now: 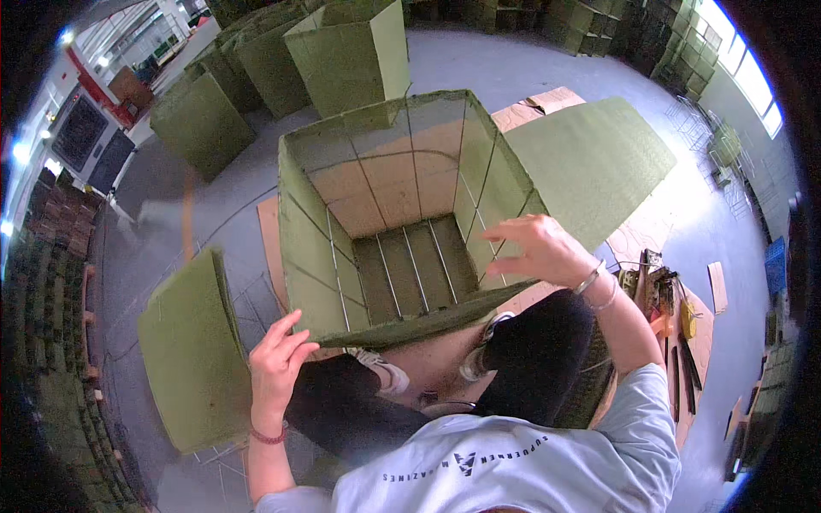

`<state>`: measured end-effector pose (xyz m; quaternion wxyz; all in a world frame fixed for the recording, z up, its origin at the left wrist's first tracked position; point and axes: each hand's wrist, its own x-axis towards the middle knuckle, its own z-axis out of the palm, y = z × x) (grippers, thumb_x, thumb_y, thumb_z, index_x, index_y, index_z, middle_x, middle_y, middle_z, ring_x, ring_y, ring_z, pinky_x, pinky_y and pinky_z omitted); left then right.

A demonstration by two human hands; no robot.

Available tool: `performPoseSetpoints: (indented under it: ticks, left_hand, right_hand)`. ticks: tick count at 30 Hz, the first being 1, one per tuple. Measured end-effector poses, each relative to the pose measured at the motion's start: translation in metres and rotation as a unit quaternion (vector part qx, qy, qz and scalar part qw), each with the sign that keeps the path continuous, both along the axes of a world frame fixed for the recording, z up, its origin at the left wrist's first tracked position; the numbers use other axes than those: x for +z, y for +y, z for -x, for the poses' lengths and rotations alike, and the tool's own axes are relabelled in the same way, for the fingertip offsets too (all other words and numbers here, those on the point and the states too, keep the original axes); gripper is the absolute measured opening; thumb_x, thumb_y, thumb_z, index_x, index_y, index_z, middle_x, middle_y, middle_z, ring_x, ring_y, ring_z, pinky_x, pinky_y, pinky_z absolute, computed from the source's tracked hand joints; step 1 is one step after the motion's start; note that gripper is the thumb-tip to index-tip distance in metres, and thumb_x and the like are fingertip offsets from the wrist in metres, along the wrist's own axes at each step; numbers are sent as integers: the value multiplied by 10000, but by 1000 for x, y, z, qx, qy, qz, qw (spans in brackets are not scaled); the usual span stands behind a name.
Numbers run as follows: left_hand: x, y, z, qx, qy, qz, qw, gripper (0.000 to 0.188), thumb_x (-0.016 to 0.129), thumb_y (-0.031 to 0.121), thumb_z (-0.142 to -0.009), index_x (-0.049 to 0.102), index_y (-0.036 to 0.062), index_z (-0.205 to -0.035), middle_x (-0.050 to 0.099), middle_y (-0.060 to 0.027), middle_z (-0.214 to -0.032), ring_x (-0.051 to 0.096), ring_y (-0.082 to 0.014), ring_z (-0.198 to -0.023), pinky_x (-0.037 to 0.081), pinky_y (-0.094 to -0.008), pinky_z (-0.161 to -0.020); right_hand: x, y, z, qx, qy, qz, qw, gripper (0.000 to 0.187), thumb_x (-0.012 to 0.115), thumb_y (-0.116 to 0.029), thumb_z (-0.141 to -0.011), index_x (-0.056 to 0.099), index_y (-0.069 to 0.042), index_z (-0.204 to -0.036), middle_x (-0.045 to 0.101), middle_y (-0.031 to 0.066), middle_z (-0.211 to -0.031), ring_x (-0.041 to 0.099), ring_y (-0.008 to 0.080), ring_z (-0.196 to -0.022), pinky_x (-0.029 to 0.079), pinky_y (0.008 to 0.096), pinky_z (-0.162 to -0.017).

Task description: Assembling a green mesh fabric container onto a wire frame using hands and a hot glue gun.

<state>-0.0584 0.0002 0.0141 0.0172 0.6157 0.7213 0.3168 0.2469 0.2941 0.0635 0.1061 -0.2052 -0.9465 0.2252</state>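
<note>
In front of me, between my knees, stands a green open-topped box (312,231) with thin wire framing along its walls and metal rods across its bottom. My left hand (278,355) is at the box's near left corner, thumb and fingers apart, the tips beside or touching the rim; contact is hard to tell. Over the near right corner hovers my right hand (543,248), its fingers and thumb spread with nothing visible between them. The near wall's outer face is mostly hidden from above.
Green panels lie at left (188,350) and far right (590,162). Taller green boxes (346,68) stand behind. Tools and metal strips (671,316) rest on cardboard at my right. Wire frames (731,162) stand by the right wall. Stacked green pieces (51,342) line the left.
</note>
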Motion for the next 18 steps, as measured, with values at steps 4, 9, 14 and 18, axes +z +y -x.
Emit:
performPoseSetpoints:
  ticks: [4,9,14,18]
  left_hand:
    - [6,4,16,77,-87,-94,989,70,727,-19,-756,659,-12,-766,680,-126,-953,663,-231,-874,540,-313,-729]
    - [30,79,72,60,-113,-110,986,126,558,43,-931,645,-34,-980,664,-107,-907,648,-176,-806,497,-277,-670]
    - [47,244,94,-80,63,-92,991,244,559,170,-937,655,-20,-1057,675,-171,-1015,651,-335,-925,504,-370,-797]
    - [22,387,81,-132,124,-141,973,320,537,265,-950,637,0,-1099,668,-175,-1006,631,-357,-940,503,-404,-829]
  right_hand:
    - [8,55,19,-129,108,20,986,288,679,-249,-856,676,-39,-1053,691,171,-919,687,254,-818,521,343,-753]
    - [0,193,65,-132,119,-146,973,280,567,-268,-919,672,-36,-1035,683,180,-932,661,344,-870,510,400,-765]
    - [-5,252,135,-93,11,-275,957,265,528,-273,-935,655,-48,-997,671,187,-936,638,380,-902,506,443,-777]
    - [-33,290,145,-94,23,-212,972,229,529,-250,-923,666,-70,-965,669,182,-896,643,376,-888,506,452,-776]
